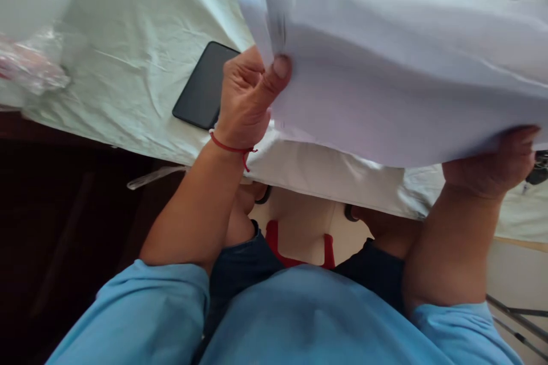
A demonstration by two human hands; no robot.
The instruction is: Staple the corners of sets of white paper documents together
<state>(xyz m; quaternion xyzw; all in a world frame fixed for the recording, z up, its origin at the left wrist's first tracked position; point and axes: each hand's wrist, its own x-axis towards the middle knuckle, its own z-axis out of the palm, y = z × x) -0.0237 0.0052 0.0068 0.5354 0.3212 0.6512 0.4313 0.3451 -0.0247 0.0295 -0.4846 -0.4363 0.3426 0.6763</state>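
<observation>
A thick sheaf of white paper sheets (385, 85) is lifted above the table's near edge. My left hand (246, 97) pinches its left edge, thumb pressed on top, with a red string around the wrist. My right hand (496, 162) grips the sheaf from underneath at its lower right corner. The top sheets fan apart near my left thumb and look blurred. A black phone (203, 88) lies flat on the pale green tablecloth (128, 40), just left of my left hand and partly hidden by it.
Crinkled clear plastic wrap (29, 65) lies at the table's far left. The table edge runs diagonally across the view. Below it are my knees, a red chair frame (274, 239) and light floor. A dark object (540, 168) sits at the right edge.
</observation>
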